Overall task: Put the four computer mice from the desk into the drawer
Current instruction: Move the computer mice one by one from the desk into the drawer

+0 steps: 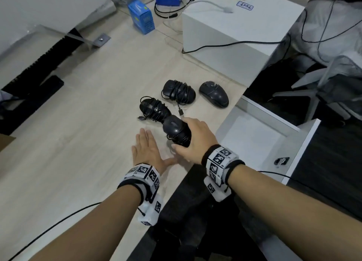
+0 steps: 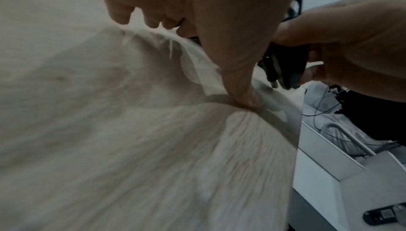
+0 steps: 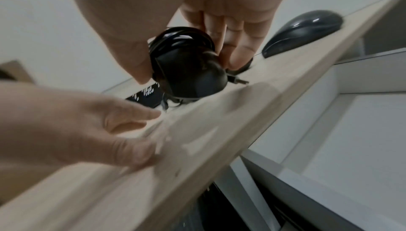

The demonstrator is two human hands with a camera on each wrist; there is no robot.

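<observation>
The right hand (image 1: pixel 193 141) is wrapping its fingers (image 3: pixel 238 55) and thumb around a cord-wrapped mouse (image 1: pixel 177 130), gripping it by the sides and holding it just above the tabletop (image 1: pixel 88 123). The held mouse's long axis is running roughly away from the person, its button end pointing toward the far side and slightly left, with its plug (image 3: pixel 238 81) dangling at the front.

Just left of the held mouse, the left hand (image 1: pixel 146 150) is lying flat on the tabletop, fingers (image 2: pixel 239 85) straight and spread, gripping nothing.

Just beyond the held mouse, a second wrapped mouse (image 1: pixel 153 109) is lying on the tabletop, angled toward the far left. Farther beyond, a third wrapped mouse (image 1: pixel 179 92) is lying crosswise, and to its right a bare mouse (image 1: pixel 214 93) is sitting near the tabletop's right edge, its long axis slanting from the far left toward the near right.

Right of the held mouse, past the tabletop edge, the white drawer (image 1: pixel 305 143) is standing pulled out; the part of its floor that shows is bare. Between the held mouse and the drawer there is only tabletop edge
</observation>
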